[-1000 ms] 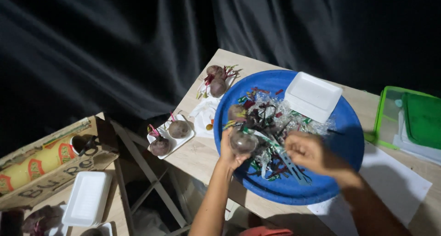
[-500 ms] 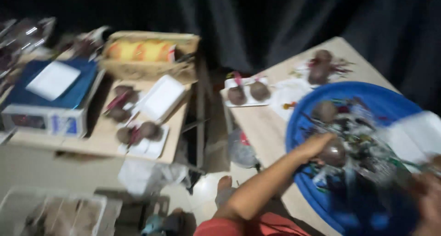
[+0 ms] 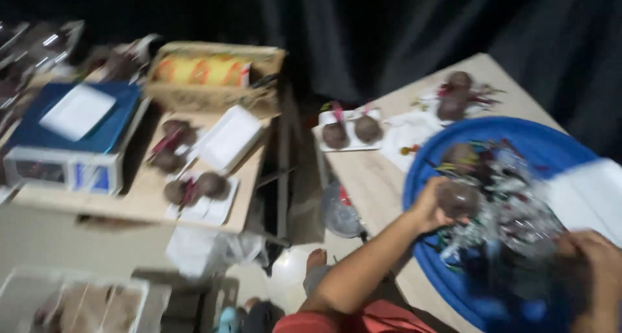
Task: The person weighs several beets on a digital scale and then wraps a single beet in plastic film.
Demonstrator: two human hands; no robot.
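Note:
My left hand [image 3: 429,208] is closed around a dark round beet [image 3: 459,198] at the left edge of a big blue round tub [image 3: 420,171]. The tub holds more beets and a tangle of stems and leaves [image 3: 518,216]. My right hand [image 3: 593,263] is at the lower right, over the same pile. It is blurred, so its grip is unclear. A white foam tray [image 3: 589,197] lies in the tub just above that hand.
The wooden table [image 3: 372,177] carries a white tray with two beets [image 3: 353,132] and more beets [image 3: 453,93] at the back. A lower table to the left holds a blue scale [image 3: 78,135], a cardboard box [image 3: 214,74], empty white trays [image 3: 228,138] and trayed beets [image 3: 194,190].
The view has swung left, so the lower table with the scale and box has come into sight. My left hand has kept hold of the beet at the tub's edge.

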